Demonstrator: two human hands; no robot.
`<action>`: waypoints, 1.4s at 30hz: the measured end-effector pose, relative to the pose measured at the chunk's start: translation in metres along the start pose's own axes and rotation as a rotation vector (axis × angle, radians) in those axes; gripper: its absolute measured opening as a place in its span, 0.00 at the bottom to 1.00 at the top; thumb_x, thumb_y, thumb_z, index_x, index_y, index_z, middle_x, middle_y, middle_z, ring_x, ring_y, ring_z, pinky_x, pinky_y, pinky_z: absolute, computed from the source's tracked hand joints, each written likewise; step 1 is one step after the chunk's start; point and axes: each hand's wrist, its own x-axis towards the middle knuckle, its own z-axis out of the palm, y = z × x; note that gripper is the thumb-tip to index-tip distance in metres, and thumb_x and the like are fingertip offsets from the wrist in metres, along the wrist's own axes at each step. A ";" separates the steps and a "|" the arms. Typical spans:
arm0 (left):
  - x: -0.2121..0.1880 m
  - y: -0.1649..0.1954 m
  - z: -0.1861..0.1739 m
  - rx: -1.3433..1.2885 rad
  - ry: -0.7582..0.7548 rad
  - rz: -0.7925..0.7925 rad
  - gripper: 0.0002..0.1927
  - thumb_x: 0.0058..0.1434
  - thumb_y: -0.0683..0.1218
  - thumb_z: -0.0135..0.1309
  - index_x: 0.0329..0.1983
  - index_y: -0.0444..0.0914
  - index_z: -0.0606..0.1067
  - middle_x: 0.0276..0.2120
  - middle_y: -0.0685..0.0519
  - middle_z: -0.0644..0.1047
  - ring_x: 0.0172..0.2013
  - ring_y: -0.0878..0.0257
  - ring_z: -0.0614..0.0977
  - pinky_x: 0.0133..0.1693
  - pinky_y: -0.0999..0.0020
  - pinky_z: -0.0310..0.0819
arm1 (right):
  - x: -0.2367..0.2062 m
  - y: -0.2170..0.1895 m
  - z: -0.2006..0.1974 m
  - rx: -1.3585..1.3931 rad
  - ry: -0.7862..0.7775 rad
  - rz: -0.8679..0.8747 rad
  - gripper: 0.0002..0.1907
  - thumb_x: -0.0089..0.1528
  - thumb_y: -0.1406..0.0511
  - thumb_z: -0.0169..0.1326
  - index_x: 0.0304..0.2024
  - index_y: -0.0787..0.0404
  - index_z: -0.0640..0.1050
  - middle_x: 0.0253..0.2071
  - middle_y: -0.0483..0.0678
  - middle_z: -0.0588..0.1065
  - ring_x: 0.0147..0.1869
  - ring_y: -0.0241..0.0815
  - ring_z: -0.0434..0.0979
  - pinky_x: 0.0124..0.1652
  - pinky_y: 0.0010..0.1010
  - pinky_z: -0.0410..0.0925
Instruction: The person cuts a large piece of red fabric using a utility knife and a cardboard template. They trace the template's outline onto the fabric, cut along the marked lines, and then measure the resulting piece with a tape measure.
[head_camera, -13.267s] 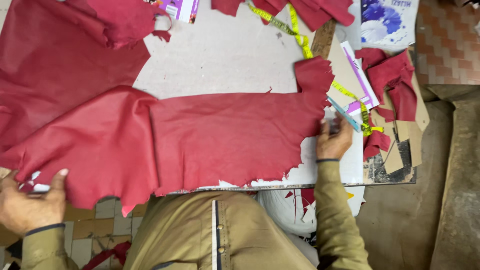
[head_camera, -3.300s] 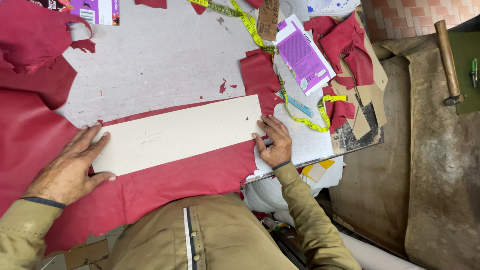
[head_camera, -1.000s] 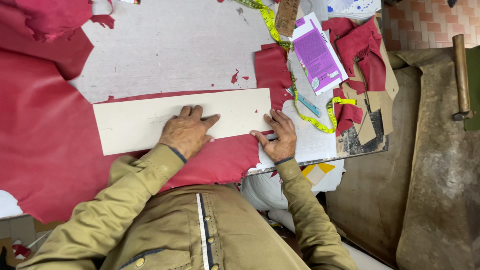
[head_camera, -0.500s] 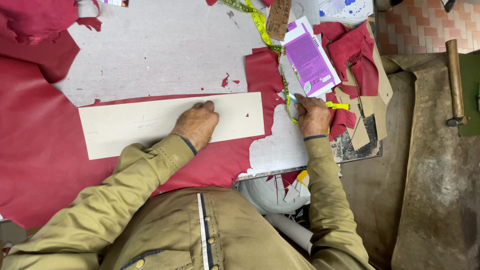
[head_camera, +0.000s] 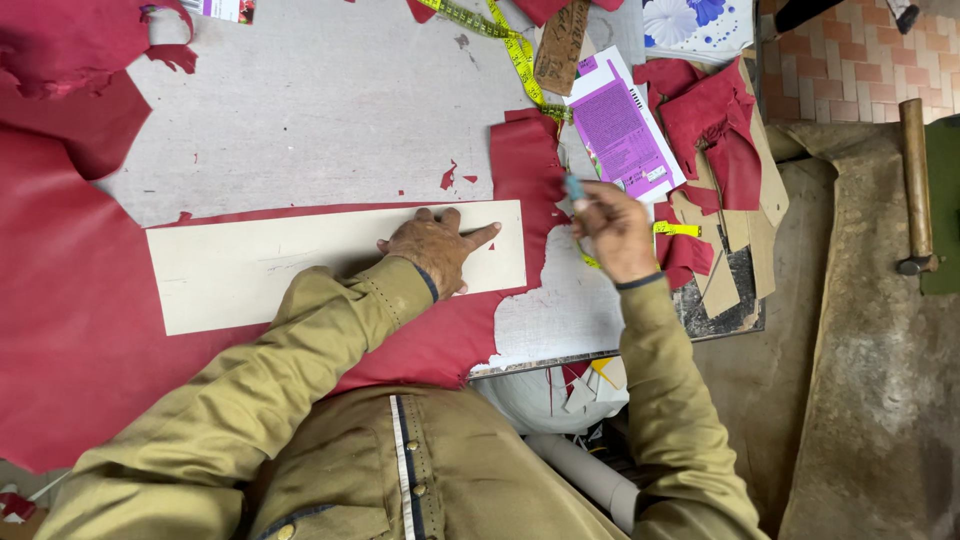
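On the cardboard strip (head_camera: 300, 262): left hand (head_camera: 435, 250) pressed flat, fingers spread.
Right of strip: right hand (head_camera: 612, 228) gripping a blue pen (head_camera: 576, 190).
Under strip: red leather (head_camera: 70, 330).

Grey worktable (head_camera: 320, 110), top view.
Lying on it: red leather sheet (head_camera: 70, 300), yellow tape measure (head_camera: 515, 45), purple booklet (head_camera: 620, 130), red scraps (head_camera: 715, 115), cardboard offcuts (head_camera: 735, 225).

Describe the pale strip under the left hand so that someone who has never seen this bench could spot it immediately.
Start at the big red leather hide spread over the grey worktable. Lying flat across it is the pale template, pinned by the left hand. It is the only long, straight-edged cream rectangle; the cardboard scraps at the right are smaller, brown and irregular.
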 end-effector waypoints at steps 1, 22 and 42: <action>0.001 0.001 0.000 -0.016 -0.004 -0.017 0.51 0.61 0.57 0.62 0.77 0.72 0.41 0.68 0.48 0.58 0.64 0.44 0.66 0.46 0.39 0.82 | 0.004 -0.003 0.014 -0.110 -0.115 -0.090 0.16 0.66 0.75 0.51 0.56 0.63 0.78 0.41 0.46 0.74 0.36 0.35 0.73 0.36 0.25 0.72; 0.026 -0.005 0.000 0.051 0.070 0.035 0.49 0.61 0.66 0.58 0.78 0.69 0.42 0.61 0.42 0.64 0.52 0.45 0.73 0.40 0.49 0.84 | 0.070 0.011 0.046 -0.646 -0.292 -0.569 0.13 0.53 0.78 0.61 0.37 0.60 0.85 0.34 0.49 0.77 0.41 0.50 0.78 0.43 0.39 0.73; 0.029 0.011 0.007 0.211 0.074 0.015 0.56 0.60 0.72 0.53 0.80 0.60 0.31 0.54 0.33 0.73 0.43 0.37 0.83 0.36 0.37 0.82 | -0.024 0.018 0.074 -0.405 0.251 -0.195 0.17 0.58 0.72 0.64 0.50 0.67 0.82 0.30 0.53 0.77 0.26 0.40 0.75 0.30 0.30 0.70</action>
